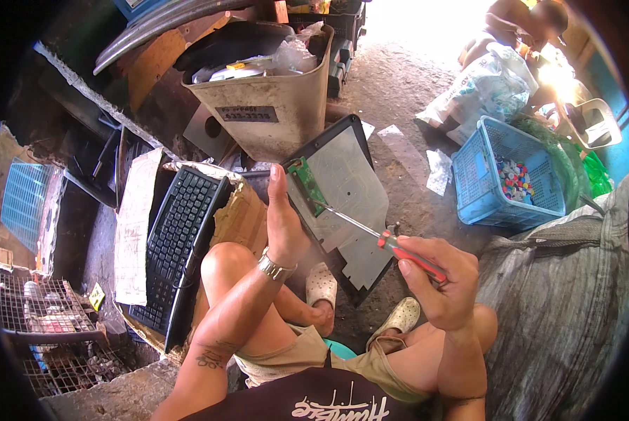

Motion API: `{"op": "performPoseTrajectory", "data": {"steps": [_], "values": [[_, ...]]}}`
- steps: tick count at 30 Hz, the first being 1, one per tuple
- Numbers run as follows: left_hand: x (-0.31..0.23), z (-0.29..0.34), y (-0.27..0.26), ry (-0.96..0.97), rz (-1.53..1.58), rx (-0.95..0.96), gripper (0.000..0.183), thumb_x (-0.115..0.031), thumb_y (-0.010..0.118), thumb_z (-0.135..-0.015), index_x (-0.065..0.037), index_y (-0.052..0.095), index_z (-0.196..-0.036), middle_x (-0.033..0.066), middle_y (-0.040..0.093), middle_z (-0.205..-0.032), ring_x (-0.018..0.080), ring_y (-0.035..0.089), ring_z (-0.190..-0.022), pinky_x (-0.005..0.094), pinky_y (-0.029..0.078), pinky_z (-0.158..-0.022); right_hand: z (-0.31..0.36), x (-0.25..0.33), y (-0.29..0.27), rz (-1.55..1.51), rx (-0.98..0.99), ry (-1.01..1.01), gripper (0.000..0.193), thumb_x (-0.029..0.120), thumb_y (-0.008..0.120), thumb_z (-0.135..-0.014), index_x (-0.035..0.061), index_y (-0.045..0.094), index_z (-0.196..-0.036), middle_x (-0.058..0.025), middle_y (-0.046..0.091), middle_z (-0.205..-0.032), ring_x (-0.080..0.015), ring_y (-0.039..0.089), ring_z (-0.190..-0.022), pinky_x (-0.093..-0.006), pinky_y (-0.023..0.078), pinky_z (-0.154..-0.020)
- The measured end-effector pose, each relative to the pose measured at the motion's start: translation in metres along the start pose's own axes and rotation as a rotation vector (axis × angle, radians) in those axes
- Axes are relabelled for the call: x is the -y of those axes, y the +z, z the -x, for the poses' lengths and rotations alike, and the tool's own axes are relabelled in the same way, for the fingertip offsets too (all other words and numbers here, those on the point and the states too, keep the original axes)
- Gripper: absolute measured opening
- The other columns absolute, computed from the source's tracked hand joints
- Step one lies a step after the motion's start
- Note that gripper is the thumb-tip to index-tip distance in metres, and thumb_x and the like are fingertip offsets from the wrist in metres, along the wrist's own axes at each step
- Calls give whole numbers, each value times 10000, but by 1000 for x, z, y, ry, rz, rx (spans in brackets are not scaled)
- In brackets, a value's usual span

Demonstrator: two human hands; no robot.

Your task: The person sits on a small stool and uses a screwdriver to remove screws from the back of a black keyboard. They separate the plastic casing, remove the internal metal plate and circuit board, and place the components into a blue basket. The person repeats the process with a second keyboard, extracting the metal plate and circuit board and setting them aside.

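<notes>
My right hand (437,281) is closed round the red and black handle of a screwdriver (414,257). Its metal shaft reaches up and left, and the tip is at the lower end of a small green circuit board (306,181). The board sits along the left edge of an opened keyboard (346,189), a black shell with a grey, translucent sheet inside. My left hand (285,224), a metal-band watch at the wrist, grips that left edge. Its thumb points up, and the other fingers are mostly hidden.
A second black keyboard (181,238) leans on cardboard at my left. Beyond stands a dirty beige bin (265,112) full of scrap. To the right are a blue crate (476,186) with colourful caps and a big grey woven sack (560,316). Another person (514,31) is at the far right.
</notes>
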State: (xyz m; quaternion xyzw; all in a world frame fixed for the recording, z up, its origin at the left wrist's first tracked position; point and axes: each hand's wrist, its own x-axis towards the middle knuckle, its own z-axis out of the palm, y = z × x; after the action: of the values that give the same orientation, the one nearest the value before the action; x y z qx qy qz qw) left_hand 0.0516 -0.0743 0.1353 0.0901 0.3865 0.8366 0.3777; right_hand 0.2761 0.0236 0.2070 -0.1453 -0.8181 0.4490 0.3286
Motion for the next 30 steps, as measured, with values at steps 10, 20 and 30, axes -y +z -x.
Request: {"op": "performPoseTrajectory", "data": {"steps": [10, 20, 30], "values": [[-1, 5, 6, 17, 1, -7, 739, -693, 525, -994, -52, 587, -1356, 110, 681, -1265, 241, 662, -1121, 401, 531, -999, 4, 1, -1, 23, 19, -7, 264, -16, 728, -869, -43, 730, -1132, -99, 738, -860, -94, 611, -665, -235, 451, -601], [3, 4, 3, 26, -15, 8, 725, -675, 511, -1008, -36, 614, -1334, 116, 692, -1260, 237, 679, -1101, 392, 539, -990, 5, 0, 1, 21, 10, -33, 277, -14, 738, -862, -27, 735, -1139, -98, 727, -832, -108, 624, -652, -252, 466, -591], [-1, -17, -24, 363, -675, 198, 684, -575, 430, -1080, -2, 525, -1441, 53, 637, -1185, 125, 531, -1020, 285, 403, -962, 2, -14, 1, -811, 309, 932, 357, 214, 574, -1056, 31, 628, -1359, 2, 521, -657, -30, 356, -462, -199, 258, -413]]}}
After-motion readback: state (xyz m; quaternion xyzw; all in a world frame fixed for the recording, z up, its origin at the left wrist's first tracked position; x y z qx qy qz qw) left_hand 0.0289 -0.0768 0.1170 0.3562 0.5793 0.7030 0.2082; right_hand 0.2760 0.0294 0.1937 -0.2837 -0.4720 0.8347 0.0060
